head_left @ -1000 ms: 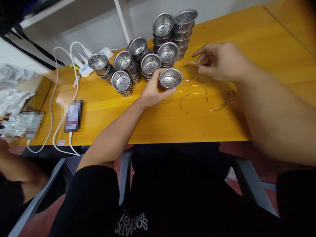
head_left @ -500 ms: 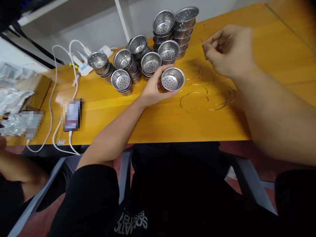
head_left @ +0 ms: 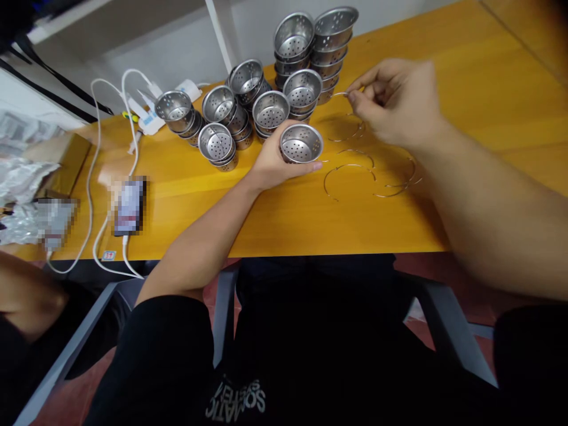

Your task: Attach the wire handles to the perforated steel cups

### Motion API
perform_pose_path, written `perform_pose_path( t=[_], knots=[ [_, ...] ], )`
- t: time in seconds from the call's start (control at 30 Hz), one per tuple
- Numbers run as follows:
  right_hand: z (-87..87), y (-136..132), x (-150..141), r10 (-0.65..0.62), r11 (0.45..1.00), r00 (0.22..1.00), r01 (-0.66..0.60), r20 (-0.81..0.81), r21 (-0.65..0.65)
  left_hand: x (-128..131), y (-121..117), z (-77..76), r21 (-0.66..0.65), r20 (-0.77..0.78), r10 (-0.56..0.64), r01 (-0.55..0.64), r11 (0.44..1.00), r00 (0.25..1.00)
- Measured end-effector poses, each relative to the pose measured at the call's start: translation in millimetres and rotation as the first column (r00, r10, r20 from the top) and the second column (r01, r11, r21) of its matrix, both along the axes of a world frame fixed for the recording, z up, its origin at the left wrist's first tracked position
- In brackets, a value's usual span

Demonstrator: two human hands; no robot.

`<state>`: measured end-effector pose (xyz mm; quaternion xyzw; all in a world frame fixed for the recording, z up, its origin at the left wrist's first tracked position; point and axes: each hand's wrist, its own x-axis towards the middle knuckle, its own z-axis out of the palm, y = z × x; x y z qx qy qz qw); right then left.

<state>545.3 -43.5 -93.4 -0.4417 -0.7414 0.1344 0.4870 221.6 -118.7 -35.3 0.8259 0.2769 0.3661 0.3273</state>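
Your left hand [head_left: 274,161] holds the cup [head_left: 302,152], most fingers hidden behind it, between the near and far edges of the table [head_left: 284,231]. The cup is shiny metal, its base dotted with holes. Your right hand [head_left: 393,100] pinches a partly covered wire [head_left: 339,94].

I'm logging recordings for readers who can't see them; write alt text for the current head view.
The left hand holds a perforated metal cup while the right hand pinches a thin wire. More cups stand stacked behind the held cup on a yellow table, with curved wires lying to its right. A phone with a white cable lies farther left.
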Motion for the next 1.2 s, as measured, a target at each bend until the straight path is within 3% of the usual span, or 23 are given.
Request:
perform_pose_path(
  t=[0.07, 0.23, 0.47, 0.77, 1.07, 1.2],
  knots=[
    [-2.5, 0.9, 1.0, 0.005, 1.000, 1.000, -0.005, -0.012, 0.008, 0.6, 3.4, -4.7, 0.009, 0.030, -0.016, 0.016, 1.000, 0.999],
    [11.2, -12.1, -10.9, 0.030, 0.999, 1.000, -0.030, -0.005, 0.029, 3.1, 8.7, -14.2, 0.040, 0.066, -0.104, 0.102, 0.994, 0.992],
    [10.0, -13.5, -9.8, 0.079, 0.997, 0.996, -0.079, -0.032, 0.011, 4.7, -5.0, -3.4, 0.007, 0.016, -0.080, 0.080, 0.997, 0.997],
    [42.9, -63.3, -57.8, 0.141, 0.989, 0.989, -0.142, -0.031, -0.027, 9.3, -0.1, -14.6, 0.041, 0.036, -0.015, 0.013, 0.999, 0.999],
    [56.6, -75.5, -71.2, 0.112, 0.993, 0.988, -0.109, 0.108, -0.037, 15.9, -1.4, -17.6, 0.088, -0.012, -0.025, 0.026, 0.996, 1.000],
    [72.1, -87.8, -82.0, 0.103, 0.994, 0.991, -0.098, 0.091, -0.049, 17.2, -4.2, -14.9, 0.069, 0.003, 0.001, -0.001, 0.998, 1.000]
  ],
)
